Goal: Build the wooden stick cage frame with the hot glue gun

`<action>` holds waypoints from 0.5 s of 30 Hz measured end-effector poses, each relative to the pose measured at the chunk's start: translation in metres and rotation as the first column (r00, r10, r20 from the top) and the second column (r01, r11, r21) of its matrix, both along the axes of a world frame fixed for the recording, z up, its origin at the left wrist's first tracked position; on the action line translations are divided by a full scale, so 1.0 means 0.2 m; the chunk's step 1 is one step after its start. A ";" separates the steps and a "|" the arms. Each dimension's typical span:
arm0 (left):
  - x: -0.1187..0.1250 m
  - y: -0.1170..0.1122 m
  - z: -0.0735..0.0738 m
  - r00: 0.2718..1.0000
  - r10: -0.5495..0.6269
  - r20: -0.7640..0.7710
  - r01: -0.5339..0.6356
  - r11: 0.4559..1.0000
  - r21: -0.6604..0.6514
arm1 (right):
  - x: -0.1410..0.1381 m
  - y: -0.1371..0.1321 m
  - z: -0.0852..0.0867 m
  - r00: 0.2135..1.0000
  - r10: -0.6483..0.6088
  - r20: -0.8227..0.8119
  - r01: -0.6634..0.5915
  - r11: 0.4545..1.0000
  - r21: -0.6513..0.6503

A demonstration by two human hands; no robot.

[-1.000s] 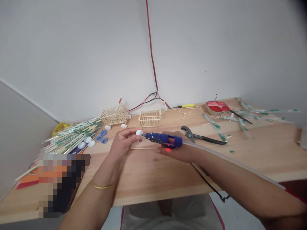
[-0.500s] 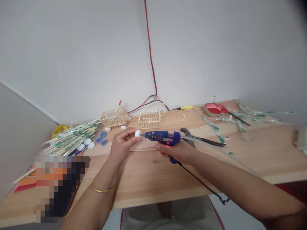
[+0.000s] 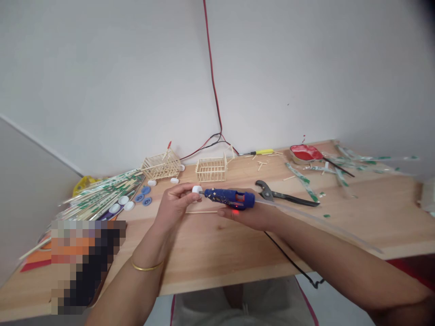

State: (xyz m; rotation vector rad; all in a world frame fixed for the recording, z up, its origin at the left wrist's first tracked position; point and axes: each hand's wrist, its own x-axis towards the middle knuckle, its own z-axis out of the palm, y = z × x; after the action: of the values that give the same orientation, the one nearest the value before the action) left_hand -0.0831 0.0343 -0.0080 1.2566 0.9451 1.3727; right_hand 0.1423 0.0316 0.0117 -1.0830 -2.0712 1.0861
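My left hand pinches a small white bottle cap above the wooden table. My right hand grips a blue glue gun lying sideways, its red light on and its nozzle touching the cap. A clear glue stick trails from the gun's back toward the right. A thin wooden stick lies on the table just under both hands. The gun's black cord runs off the front edge.
Black pliers lie right of the gun. Two small stick baskets stand near the wall, with blue and white caps and a heap of wrapped sticks at left. A red-filled dish and torn wrappers sit at far right.
The glue gun rolled slightly in my right hand, its handle turning out of sight and back, while the nozzle stayed at the cap. My left hand barely moved.
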 end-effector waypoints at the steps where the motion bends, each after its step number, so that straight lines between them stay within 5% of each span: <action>1: 0.00 0.00 0.01 1.000 -0.005 0.008 0.005 1.000 -0.013 | 0.00 0.00 0.01 1.000 0.001 0.010 -0.001 1.000 0.027; 10: 0.04 -0.03 0.04 0.982 -0.169 0.083 0.185 0.952 -0.246 | 0.06 0.04 0.01 0.989 0.099 0.110 -0.133 0.922 0.364; 15: 0.03 0.00 0.06 0.974 -0.037 0.224 0.101 0.954 -0.282 | 0.08 0.05 0.04 0.998 -0.046 0.037 0.037 0.975 0.218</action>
State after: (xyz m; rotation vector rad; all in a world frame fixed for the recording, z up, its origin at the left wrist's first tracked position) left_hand -0.0769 0.0345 0.0032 0.8892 0.9038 1.2343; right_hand 0.1583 0.0411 0.0189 -1.0418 -2.1320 0.8011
